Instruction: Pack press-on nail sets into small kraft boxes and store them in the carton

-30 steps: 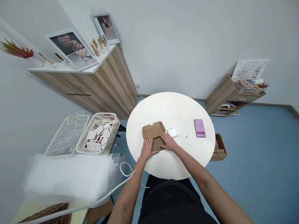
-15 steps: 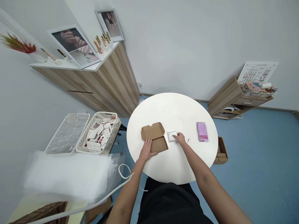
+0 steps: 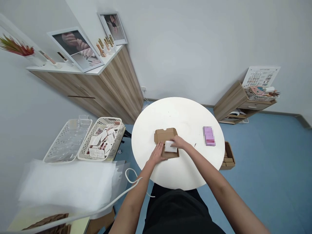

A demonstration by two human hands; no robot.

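Note:
A brown cardboard box [image 3: 166, 133] lies on the round white table with its flap lid laid back. My left hand [image 3: 156, 154] grips the box's left side, fingers over the edge and thumb along the front. My right hand [image 3: 178, 142] is closed on a flat white square packet [image 3: 170, 147], pinched at its right edge. The packet is over the open tray of the box; whether it touches the bottom I cannot tell.
A blurred-out pink-purple item [image 3: 209, 136] lies on the table's right. Two white baskets [image 3: 81, 152] and stacked white sheets [image 3: 68, 185] stand at the left, with a white cable [image 3: 114, 203] in front. An open carton [image 3: 227, 164] sits on the floor at the right.
My right hand has carried the white packet leftward from the tabletop to over the box. The box has turned and shifted slightly right, with my left hand at its side.

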